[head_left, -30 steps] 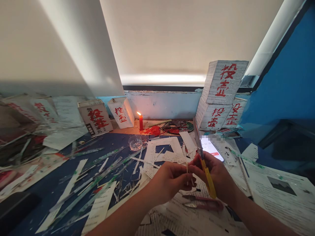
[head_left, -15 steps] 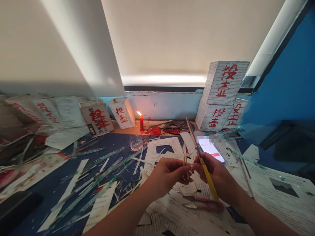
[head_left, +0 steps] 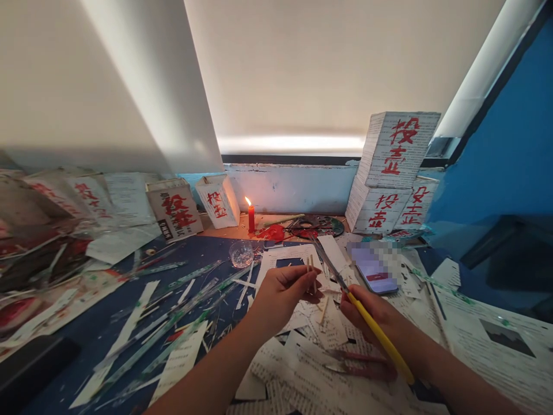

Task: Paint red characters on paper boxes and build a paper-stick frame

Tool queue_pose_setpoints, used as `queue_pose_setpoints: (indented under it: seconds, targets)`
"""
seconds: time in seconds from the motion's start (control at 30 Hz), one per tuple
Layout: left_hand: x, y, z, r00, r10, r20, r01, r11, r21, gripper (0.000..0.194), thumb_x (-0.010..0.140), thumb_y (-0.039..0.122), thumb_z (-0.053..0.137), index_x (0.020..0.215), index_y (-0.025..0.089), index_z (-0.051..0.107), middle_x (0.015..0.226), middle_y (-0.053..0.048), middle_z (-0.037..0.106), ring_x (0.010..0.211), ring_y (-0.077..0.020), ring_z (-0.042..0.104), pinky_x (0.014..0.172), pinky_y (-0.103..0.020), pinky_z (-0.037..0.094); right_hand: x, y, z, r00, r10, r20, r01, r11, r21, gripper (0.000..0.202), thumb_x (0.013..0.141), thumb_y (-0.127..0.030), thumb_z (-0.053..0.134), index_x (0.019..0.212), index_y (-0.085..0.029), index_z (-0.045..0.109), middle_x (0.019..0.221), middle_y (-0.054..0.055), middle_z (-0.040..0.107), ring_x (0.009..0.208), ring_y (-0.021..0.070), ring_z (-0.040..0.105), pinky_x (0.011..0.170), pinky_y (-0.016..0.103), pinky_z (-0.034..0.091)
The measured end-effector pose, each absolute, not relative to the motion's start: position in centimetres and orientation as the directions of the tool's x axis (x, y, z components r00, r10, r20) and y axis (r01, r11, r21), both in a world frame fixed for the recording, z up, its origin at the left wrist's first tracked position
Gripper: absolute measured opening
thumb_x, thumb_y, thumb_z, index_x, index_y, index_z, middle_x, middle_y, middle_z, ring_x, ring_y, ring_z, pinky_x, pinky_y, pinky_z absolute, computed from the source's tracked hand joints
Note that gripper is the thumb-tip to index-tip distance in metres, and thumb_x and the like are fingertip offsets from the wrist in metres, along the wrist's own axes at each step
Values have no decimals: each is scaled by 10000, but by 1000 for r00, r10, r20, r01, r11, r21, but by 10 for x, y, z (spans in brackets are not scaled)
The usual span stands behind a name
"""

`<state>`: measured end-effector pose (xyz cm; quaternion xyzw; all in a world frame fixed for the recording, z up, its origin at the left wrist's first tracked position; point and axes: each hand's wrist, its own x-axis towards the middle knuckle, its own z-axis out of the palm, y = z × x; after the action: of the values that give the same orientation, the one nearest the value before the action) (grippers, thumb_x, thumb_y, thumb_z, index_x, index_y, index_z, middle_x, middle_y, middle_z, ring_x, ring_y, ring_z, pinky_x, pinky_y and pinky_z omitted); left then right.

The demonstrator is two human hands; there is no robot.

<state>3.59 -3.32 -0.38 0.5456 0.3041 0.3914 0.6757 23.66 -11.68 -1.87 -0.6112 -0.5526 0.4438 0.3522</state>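
Observation:
My left hand (head_left: 287, 294) pinches thin pale sticks (head_left: 311, 275) upright between thumb and fingers, above the printed papers. Wrapped round a yellow-handled tool (head_left: 374, 325) is my right hand (head_left: 367, 308); the tool's long metal end points up and left, away from me. The two hands are apart. Below them, a pair of red-handled tools (head_left: 360, 366) lies on the papers. A short pale stick (head_left: 323, 310) rests on paper between the hands. Beyond my right hand lies a phone (head_left: 375, 274).
A lit red candle (head_left: 251, 219) stands at the back, near a small clear dish (head_left: 241, 254). White boxes with red characters (head_left: 380, 207) are stacked at the back right. Clear strips (head_left: 173, 311) and paper scraps litter the left. More boxes (head_left: 174, 208) stand at back left.
My hands have moved apart, the left one slightly leftward with its sticks. The yellow-handled tool has shifted lower and tilts further left. A short stick now shows on the paper between them.

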Motion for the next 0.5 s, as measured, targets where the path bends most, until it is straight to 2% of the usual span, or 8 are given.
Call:
queue_pose_setpoints:
  seconds: [0.13,0.3,0.37,0.5]
  targets:
    - [36,-34,-4,517,855,38,-190,71,979,299,842,402,728,918,113,752,697,-50,703,641,-146,654,682,-293,570,229,-120,-13,-31,959,-281,236,-266,-935,371,860,-632,617,889,-263,603,787,-1,595,653,161,597,493,233,495]
    - [35,-34,-3,526,849,38,-162,56,985,290,845,406,719,876,120,748,678,-45,691,629,-146,648,663,-282,558,228,-118,-8,7,999,-42,292,-42,-955,341,822,-578,690,749,-249,635,683,-9,592,607,144,555,502,222,483]
    - [35,-34,-3,536,843,41,-142,42,989,292,856,411,707,824,123,740,662,-45,686,621,-143,644,659,-273,549,230,-117,-8,-4,1000,-31,311,-28,-950,346,821,-580,690,746,-246,638,671,-11,588,594,142,541,500,225,480]
    - [34,-34,-2,535,843,52,-151,35,988,288,856,410,705,823,126,738,649,-41,682,600,-135,625,646,-266,539,232,-117,-12,-30,993,-111,318,-96,-943,359,836,-590,671,768,-240,629,666,-14,582,561,132,523,483,223,468]
